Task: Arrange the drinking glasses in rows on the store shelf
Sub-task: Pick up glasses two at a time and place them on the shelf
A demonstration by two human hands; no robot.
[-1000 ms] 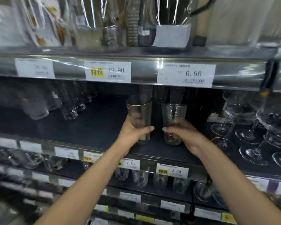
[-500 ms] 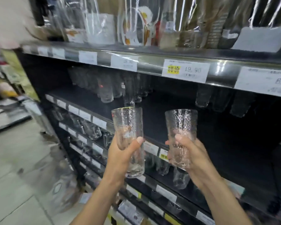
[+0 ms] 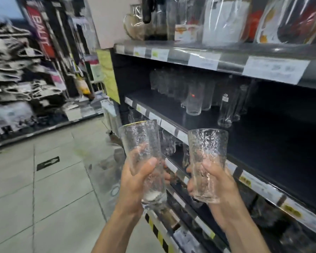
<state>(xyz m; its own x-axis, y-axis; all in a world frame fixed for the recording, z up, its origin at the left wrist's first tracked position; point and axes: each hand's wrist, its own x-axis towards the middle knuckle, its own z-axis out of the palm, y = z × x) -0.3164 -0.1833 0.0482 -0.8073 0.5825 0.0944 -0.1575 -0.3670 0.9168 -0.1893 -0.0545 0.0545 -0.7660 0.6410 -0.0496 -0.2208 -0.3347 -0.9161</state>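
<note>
In the head view, the left hand (image 3: 135, 185) is wrapped around the lower half of a gold-rimmed textured tumbler (image 3: 140, 141), thumb across the front and fingers showing through the glass. The right hand (image 3: 220, 187) grips the lower half of a second textured tumbler (image 3: 207, 150) the same way. Both glasses are upright with a slight tilt, side by side but apart, held in the air over the aisle floor (image 3: 44, 189) in front of the price-label strip (image 3: 169, 127) of the dark shelf (image 3: 171, 108), where a cluster of tall clear glasses (image 3: 194, 99) stands further back.
</note>
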